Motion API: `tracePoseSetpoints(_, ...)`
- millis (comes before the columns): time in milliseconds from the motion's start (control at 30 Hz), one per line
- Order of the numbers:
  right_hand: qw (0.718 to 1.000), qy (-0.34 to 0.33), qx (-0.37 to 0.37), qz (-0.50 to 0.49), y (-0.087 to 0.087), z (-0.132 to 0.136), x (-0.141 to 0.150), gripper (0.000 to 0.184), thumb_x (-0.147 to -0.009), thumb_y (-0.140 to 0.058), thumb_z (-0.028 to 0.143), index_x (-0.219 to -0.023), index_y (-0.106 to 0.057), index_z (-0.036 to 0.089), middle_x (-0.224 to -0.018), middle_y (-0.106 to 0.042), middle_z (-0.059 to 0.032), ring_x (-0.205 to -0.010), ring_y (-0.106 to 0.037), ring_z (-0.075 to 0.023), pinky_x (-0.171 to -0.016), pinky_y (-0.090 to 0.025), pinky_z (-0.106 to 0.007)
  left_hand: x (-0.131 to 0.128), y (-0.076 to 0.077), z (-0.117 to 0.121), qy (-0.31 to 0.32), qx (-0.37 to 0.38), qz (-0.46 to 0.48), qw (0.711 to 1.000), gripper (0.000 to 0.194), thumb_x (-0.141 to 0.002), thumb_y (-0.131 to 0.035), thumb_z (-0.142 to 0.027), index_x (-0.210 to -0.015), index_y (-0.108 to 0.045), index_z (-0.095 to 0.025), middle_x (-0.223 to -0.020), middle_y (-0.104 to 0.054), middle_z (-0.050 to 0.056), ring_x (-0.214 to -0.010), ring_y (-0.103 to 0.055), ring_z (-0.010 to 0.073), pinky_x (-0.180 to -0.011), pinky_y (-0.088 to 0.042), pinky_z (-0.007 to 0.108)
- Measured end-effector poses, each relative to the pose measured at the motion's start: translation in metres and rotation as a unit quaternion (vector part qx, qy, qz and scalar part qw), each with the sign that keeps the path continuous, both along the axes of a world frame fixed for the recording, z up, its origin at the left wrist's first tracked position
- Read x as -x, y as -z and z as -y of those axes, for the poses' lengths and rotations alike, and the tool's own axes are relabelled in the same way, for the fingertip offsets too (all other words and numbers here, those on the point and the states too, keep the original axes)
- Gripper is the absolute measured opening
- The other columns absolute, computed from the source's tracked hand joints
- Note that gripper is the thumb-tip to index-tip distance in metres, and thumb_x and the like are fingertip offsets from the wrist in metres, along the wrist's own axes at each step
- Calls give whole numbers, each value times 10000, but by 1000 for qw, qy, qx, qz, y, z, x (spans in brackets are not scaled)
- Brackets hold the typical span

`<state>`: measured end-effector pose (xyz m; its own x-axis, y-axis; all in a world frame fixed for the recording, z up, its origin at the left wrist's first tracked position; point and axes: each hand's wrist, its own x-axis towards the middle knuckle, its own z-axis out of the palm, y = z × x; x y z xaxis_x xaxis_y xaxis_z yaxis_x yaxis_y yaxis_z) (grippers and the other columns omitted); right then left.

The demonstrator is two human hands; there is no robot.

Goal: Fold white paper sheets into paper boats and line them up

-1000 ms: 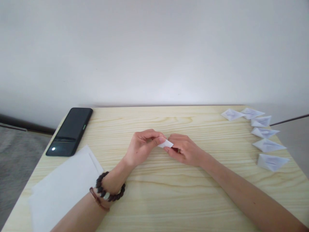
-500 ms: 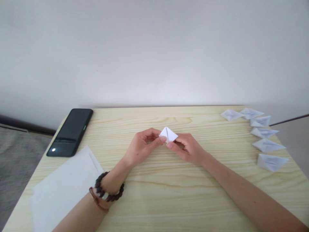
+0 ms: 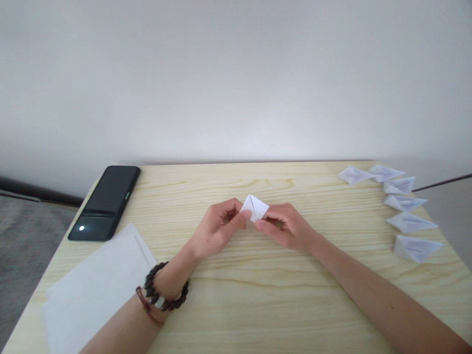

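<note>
The folded paper piece [image 3: 258, 207] is held over the middle of the table [image 3: 236, 305], one corner pointing at the far edge; being nearly square, it shows no clear long axis. The left hand [image 3: 217, 228] pinches its left side between thumb and fingers; the right hand [image 3: 285, 226] pinches its lower right side, thumb near its lowest corner. Fingertips behind the paper are hidden. The left forearm covers part of the white sheets [image 3: 92, 285], which the bottom of the view cuts off.
</note>
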<state>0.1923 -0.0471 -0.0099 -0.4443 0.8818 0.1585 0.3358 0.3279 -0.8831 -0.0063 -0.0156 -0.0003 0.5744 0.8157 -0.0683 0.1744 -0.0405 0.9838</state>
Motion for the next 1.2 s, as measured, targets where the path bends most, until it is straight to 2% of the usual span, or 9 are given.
tracePoseSetpoints(133, 999, -11, 21, -26, -2, 0, 0, 212, -873, -518, 282, -743, -622, 152, -561, -463, 45, -480, -349, -63, -432, -251, -193, 3, -1, -2, 12, 2, 26, 1000, 307, -879, -527, -405, -706, -537, -152, -654, -538, 6, -640, -473, 122, -612, -384, 245)
tracePoseSetpoints(267, 999, -16, 48, -20, -1, 1, 1, 191, -870, -522, 278, -788, -643, 153, -553, -456, 52, -466, -335, -60, -419, -242, -190, 2, -1, -1, 40, -31, -6, 999, 316, -885, -504, -419, -750, -575, -143, -672, -535, 10, -633, -462, 124, -583, -377, 239)
tracePoseSetpoints(400, 999, -7, 48, -18, 1, 1, 1, 244, -862, -539, 286, -656, -562, 156, -549, -436, 48, -477, -333, -58, -427, -237, -194, 0, -1, 1, 63, -57, -47, 995, 311, -873, -525, -407, -774, -626, -129, -651, -528, -4, -572, -405, 102, -516, -330, 218)
tracePoseSetpoints(567, 998, -22, 53, -22, 0, 1, -2, 304, -891, -475, 318, -624, -454, 176, -547, -355, 57, -482, -299, -65, -448, -224, -215, 2, -2, 2, 105, -35, -60, 992, 321, -896, -487, -394, -855, -652, -122, -672, -548, 1, -589, -421, 108, -526, -344, 214)
tracePoseSetpoints(767, 1000, -20, 5, 20, -2, 0, -2, 337, -921, -450, 296, -608, -389, 186, -540, -325, 63, -483, -293, -64, -471, -222, -220, 4, -7, -1, 142, -50, -65, 986, 304, -898, -488, -383, -749, -596, -142, -625, -457, -28, -558, -354, 90, -504, -296, 207)
tracePoseSetpoints(1000, 999, -23, 20, -8, -1, -1, -4, 364, -928, -430, 288, -587, -349, 190, -530, -297, 64, -475, -272, -62, -462, -211, -218, 2, -7, 1, 133, -78, -50, 987, 267, -902, -494, -338, -769, -607, -137, -634, -474, -23, -570, -371, 88, -513, -302, 208)
tracePoseSetpoints(1100, 999, -36, 10, -5, -1, 0, -4, 369, -922, -438, 288, -581, -335, 191, -520, -293, 67, -462, -277, -58, -454, -211, -213, 1, -2, 1, 72, -81, -21, 994, 250, -904, -496, -344, -807, -593, -136, -683, -533, 2, -605, -436, 103, -543, -352, 217)
tracePoseSetpoints(1200, 999, -35, -35, 13, 0, 1, -2, 363, -903, -468, 265, -577, -329, 190, -514, -302, 69, -457, -287, -54, -463, -224, -212, -1, 2, 1, -1, -64, -1, 998, 203, -885, -540, -334, -872, -590, -137, -731, -587, 25, -634, -497, 116, -571, -401, 231)
